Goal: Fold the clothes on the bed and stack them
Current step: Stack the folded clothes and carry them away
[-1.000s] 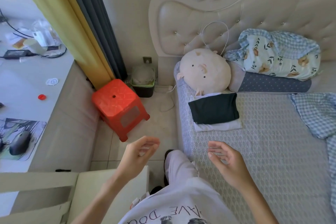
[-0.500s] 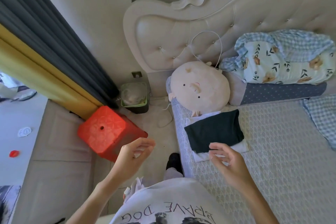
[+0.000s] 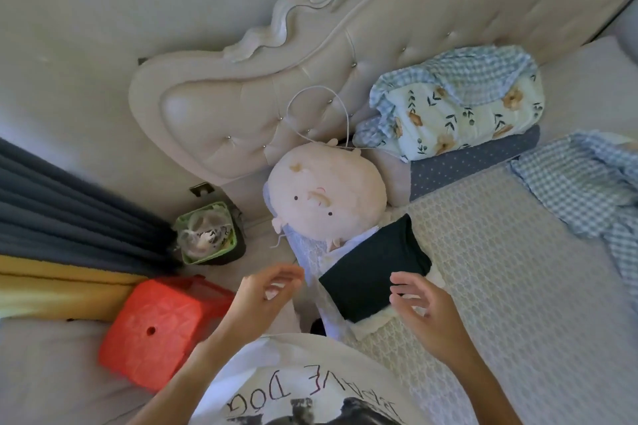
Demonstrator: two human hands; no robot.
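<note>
Over the last second the view has swung toward the bed corner, and the folded dark garment [image 3: 376, 271] on its white garment [image 3: 371, 323] now lies just under both hands; judging by that, the stack is done and being left. The left hand [image 3: 266, 290] and right hand [image 3: 423, 307] hover with fingers loosely curled, holding nothing. The stack sits at the bed [image 3: 500, 286] edge beside the plush pillow [image 3: 326, 198], with open mattress to the right before the checked cloth [image 3: 580, 190].
</note>
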